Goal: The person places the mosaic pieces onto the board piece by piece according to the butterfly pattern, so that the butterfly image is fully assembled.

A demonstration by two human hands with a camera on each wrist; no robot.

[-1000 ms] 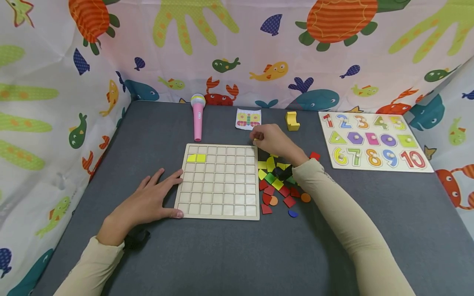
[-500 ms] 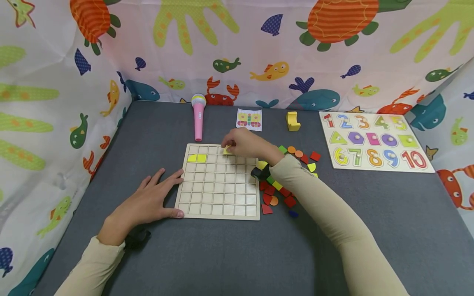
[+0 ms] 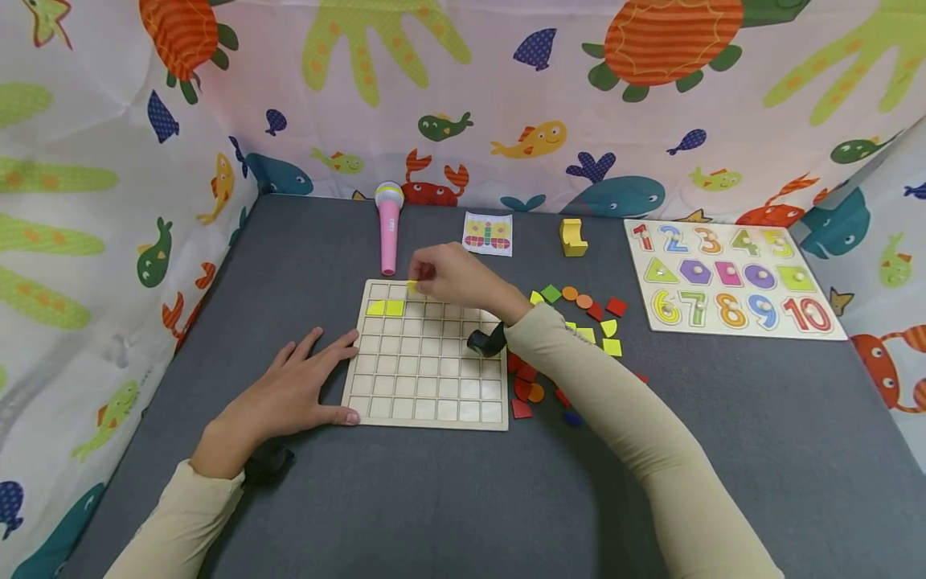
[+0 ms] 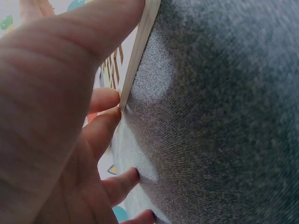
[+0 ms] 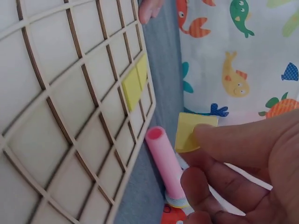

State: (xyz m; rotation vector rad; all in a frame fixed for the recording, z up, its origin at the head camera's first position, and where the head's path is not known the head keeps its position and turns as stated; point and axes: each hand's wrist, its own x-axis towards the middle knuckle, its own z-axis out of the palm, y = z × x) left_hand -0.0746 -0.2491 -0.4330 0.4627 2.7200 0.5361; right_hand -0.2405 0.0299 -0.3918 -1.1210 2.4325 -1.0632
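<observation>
Pinching yellow tile, right hand; sleeve overlapping pieces; microphone beyond board

right grip: pinches yellow tile near far edge of grid board | left grip: touches its left edge

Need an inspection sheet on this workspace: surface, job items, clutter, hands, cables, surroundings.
Surface: grey tabletop, looks flat.
Job's things: grid board lying flat, two yellow tiles at the left of its second row from the far edge; loose coloured pieces right of it; pattern card behind.
Clutter: pink toy microphone, yellow block, number board.
Hands: left hand touches the grid board's left edge; right hand pinches a yellow piece near its far edge.
Cables: nothing seen.
Surroundings: sea-animal fabric behind and at both sides.
</observation>
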